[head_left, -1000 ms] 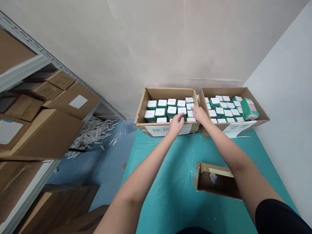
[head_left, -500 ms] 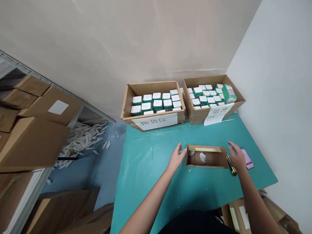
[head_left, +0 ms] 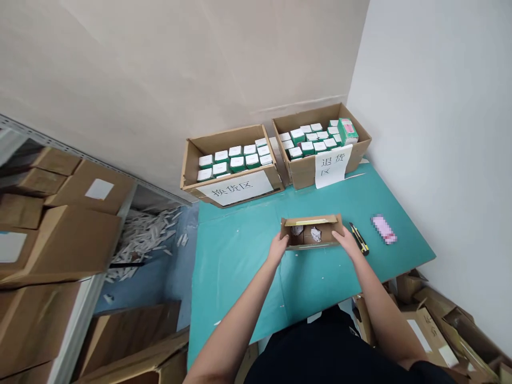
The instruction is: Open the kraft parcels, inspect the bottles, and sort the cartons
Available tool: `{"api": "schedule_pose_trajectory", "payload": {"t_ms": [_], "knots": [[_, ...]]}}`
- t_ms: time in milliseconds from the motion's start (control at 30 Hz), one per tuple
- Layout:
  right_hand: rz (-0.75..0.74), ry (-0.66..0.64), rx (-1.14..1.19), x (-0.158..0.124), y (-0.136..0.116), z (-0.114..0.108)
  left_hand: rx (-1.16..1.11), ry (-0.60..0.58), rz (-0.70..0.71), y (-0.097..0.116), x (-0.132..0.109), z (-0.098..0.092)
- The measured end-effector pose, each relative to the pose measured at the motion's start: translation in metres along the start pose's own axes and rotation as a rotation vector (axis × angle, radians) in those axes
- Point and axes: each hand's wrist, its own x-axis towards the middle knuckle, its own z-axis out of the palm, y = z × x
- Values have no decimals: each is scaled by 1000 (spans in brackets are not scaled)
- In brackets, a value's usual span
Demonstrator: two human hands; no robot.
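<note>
An open cardboard box [head_left: 326, 238] is held between my two hands over the green tabletop. Crumpled white paper [head_left: 316, 234] lies inside it, with another crumpled piece near its left end. My left hand [head_left: 279, 246] grips the box's left end, thumb over the rim. At the right end, my right hand [head_left: 345, 240] is closed on the wall in the same way. Just right of that hand lies a black and yellow utility knife [head_left: 359, 238]. Whether the box's bottom touches the table I cannot tell.
Two larger cardboard boxes with handwritten paper signs, a left one [head_left: 184, 169] and a right one [head_left: 303, 177], hold several green-and-white cartons at the table's back. A phone [head_left: 384, 229], blurred out, lies at right. Shelved boxes [head_left: 80, 240] stand left; opened cartons [head_left: 434, 330] lie below right.
Both hands, apart from the small box before, have closed on its two ends. The box looks tilted toward me. The camera view has shifted and turned.
</note>
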Motion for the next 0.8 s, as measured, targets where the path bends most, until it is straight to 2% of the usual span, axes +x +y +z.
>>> {"api": "schedule_pose_trajectory", "payload": {"t_ms": [67,200,500,633,800], "knots": [[27,-28,-12,0,0,1,-51,17,-12,-2,-7,1],[39,13,-17,-10,10,-6,-93,58,3,-7,-27,4],[-1,15,51,-74,27,-32,-116,110,122,-11,-96,9],[-16,57,76,-103,32,-38,-113,86,138,-8,-121,6],[-5,151,103,-145,35,-37,-75,-37,168,-6,-135,-7]]}}
